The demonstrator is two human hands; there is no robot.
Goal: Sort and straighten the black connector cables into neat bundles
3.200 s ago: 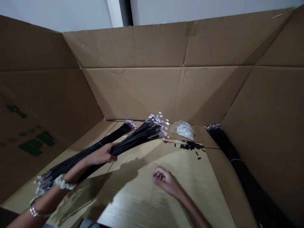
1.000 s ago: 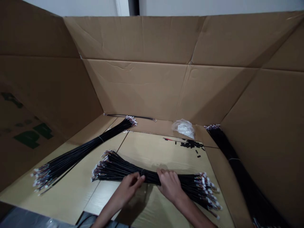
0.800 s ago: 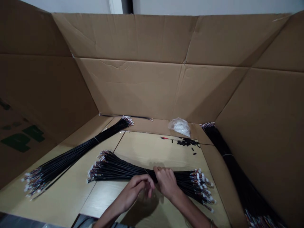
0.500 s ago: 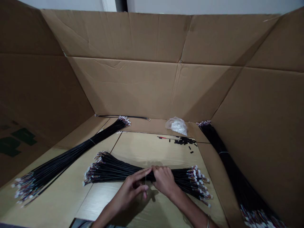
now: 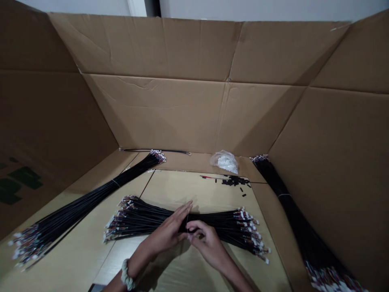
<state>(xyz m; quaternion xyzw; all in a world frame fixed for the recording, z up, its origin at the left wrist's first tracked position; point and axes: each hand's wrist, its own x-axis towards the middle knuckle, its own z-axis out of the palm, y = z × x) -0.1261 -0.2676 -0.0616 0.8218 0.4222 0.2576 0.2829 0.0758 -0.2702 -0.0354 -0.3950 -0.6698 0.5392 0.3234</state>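
A bundle of black cables (image 5: 219,223) with small white connectors on coloured wires at both ends lies across the table in front of me. My left hand (image 5: 168,229) is wrapped over its middle, fingers stretched along the far side and thumb on the near side. Around the bundle, close to my left fingers, runs a thin pale tie (image 5: 187,219). With thumb and forefinger, my right hand (image 5: 205,241) pinches at this tie on the bundle's near side. The tie's lower part is hidden by my fingers.
Tied cable bundles lie at left (image 5: 100,194) and along the right wall (image 5: 285,198). A clear bag of small white pieces (image 5: 226,162) sits at the back near black pieces (image 5: 234,180). A few loose cables (image 5: 154,151) lie along the cardboard back wall (image 5: 152,109).
My left hand brought the bundle from the left to the middle. My right hand has let go of the bundle and now pinches the tie; my left has closed over the bundle.
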